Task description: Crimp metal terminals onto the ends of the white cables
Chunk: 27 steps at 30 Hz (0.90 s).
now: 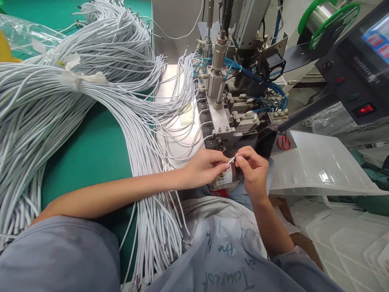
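Between my two hands, just in front of the machine, is the end of a white cable (231,160). My left hand (209,166) pinches it between thumb and fingers. My right hand (251,166) is closed at the cable's tip, where small dark and reddish wire ends show; the fingertips cover part of them. Behind the hands stands a soldering-type machine (220,117) with metal cylinders and blue air hoses. Several white cables run into slots along its left side.
Bundles of white cables (121,89) cover much of the green mat (82,154) at left. Right of the machine are red-handled scissors (284,142), a translucent plastic tray (325,162), a control box with a screen (355,69) and a green wire spool (323,18).
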Tool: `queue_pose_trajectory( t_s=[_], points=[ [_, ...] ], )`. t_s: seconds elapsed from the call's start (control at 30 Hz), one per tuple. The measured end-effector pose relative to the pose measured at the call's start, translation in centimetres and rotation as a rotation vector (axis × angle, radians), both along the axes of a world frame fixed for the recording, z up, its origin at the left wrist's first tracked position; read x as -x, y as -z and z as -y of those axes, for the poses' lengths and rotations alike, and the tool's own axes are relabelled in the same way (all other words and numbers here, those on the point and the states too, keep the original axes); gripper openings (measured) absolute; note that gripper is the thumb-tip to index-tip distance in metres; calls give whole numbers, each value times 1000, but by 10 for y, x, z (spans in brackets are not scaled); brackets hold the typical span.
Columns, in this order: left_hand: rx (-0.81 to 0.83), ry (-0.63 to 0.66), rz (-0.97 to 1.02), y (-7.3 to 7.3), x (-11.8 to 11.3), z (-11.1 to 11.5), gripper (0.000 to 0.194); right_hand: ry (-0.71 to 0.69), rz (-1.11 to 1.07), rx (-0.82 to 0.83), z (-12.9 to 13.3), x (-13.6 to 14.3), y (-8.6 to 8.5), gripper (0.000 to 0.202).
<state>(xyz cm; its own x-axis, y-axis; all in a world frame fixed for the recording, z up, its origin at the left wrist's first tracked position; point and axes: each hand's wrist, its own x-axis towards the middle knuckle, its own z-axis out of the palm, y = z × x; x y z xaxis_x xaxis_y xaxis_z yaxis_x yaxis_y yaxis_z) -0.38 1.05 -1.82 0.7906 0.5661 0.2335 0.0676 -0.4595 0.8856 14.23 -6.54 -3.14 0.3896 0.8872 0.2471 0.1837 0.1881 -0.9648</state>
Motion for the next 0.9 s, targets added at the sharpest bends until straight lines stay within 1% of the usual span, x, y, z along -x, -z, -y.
queue_pose_trajectory(
  t_s=[0.07,0.1,0.17,0.27,0.33,0.4,0.53,0.63,0.73,0.9],
  points=[
    [-58,28,-49,0,0,-2,21,14,77,6,0,-3,1,11],
    [-115,44,-99,0,1,-4,22,8,117,27,-1,-5,3,11],
    [-271,60,-245,1,0,-10,25,-36,173,87,-7,-10,10,12],
    [-475,33,-478,4,-2,-19,27,-111,189,153,-20,-19,25,14],
    [-535,22,-587,8,-3,-23,26,-136,195,179,-30,-23,34,14],
    [-579,25,-655,11,-5,-25,29,-151,206,201,-37,-26,42,13],
    [-680,49,-707,14,-5,-24,44,-155,185,224,-42,-27,47,13],
    [-702,78,-723,15,-4,-25,39,-132,178,227,-40,-26,45,11],
    [-710,90,-728,15,-3,-26,35,-120,132,265,-39,-25,44,11],
    [-738,92,-742,14,-3,-27,34,-140,-111,389,-42,-24,44,13]
  ],
)
